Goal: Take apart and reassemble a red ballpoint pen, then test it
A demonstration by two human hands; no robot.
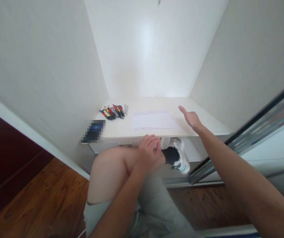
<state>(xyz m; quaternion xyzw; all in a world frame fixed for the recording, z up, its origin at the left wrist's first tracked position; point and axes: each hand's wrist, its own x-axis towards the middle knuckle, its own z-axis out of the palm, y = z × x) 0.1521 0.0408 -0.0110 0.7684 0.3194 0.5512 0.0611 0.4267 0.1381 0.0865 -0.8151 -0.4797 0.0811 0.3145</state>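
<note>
My left hand [150,148] lies on the bare shin of a raised, bent leg, its fingers loosely spread and holding nothing. My right hand [192,119] is above the right part of the white shelf [204,122], with its thumb stretched out to the left. Its other fingers are mostly turned away from view, and no object shows in it. Between the hands, a sheet of white paper [154,119] lies flat, with a row of small dark marks along its near edge. To the paper's left lies a pile of pens [113,112] in black, red, yellow and white.
A pixelated dark object [94,131] sits at the shelf's front left corner. White panels enclose the shelf at the back and sides. A foot in a white sneaker [181,162] and black sock rests below the shelf edge. A metallic door frame [251,142] runs along the right.
</note>
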